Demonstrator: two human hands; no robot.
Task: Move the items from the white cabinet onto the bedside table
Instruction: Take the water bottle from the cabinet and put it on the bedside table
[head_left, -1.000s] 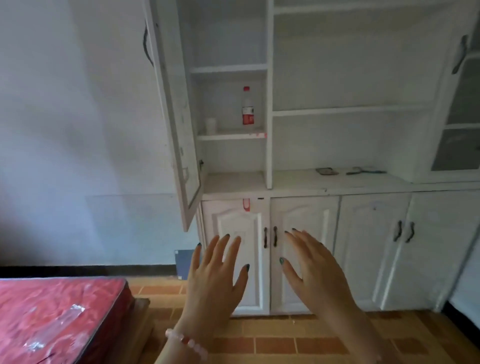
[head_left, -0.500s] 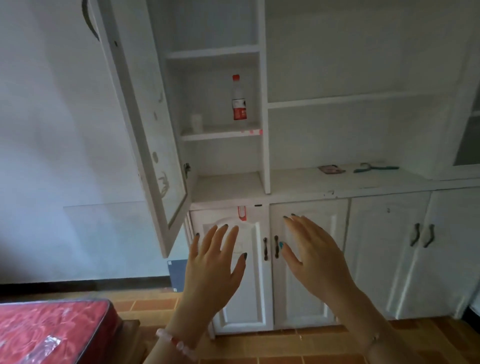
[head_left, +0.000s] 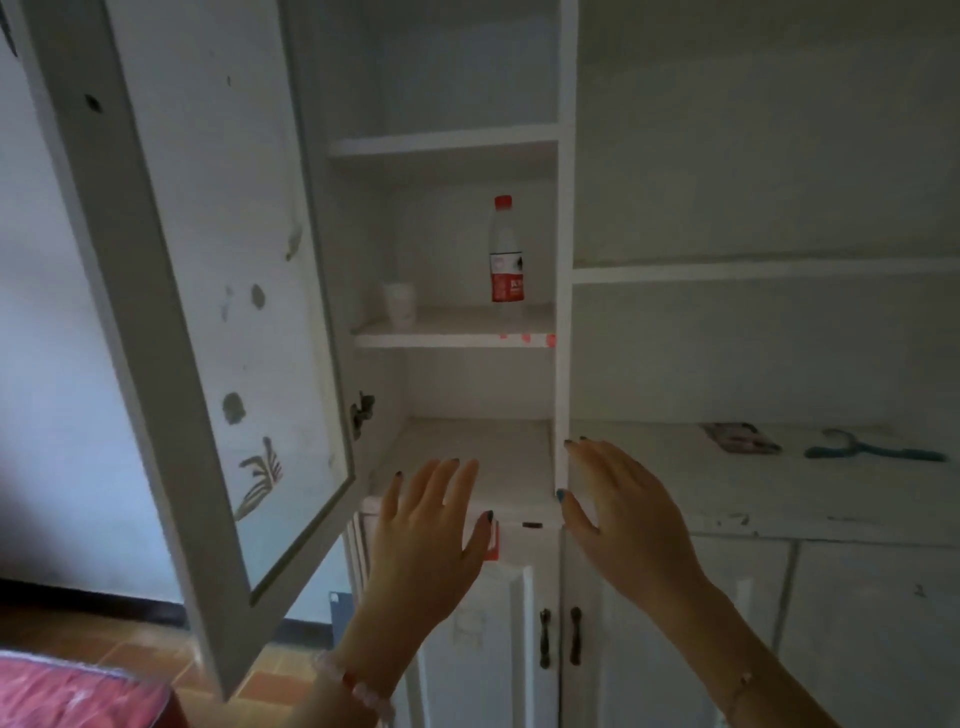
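Observation:
A clear bottle (head_left: 506, 249) with a red cap and red label stands upright on a middle shelf (head_left: 457, 339) of the white cabinet (head_left: 565, 208). To its left on the same shelf sits a small white cup (head_left: 400, 305). My left hand (head_left: 426, 540) and my right hand (head_left: 618, 514) are both raised in front of the cabinet's counter, well below that shelf, fingers spread and holding nothing. The bedside table is out of view.
The cabinet's glass door (head_left: 208, 291) hangs open at the left, close to my left arm. On the counter to the right lie a small flat case (head_left: 740, 439) and teal pliers (head_left: 872, 451). A red mattress corner (head_left: 78, 696) shows at bottom left.
The view has closed in on the cabinet and tilted up; the bottle and cup now look larger. Both hands have risen from the lower doors to counter height, still spread.

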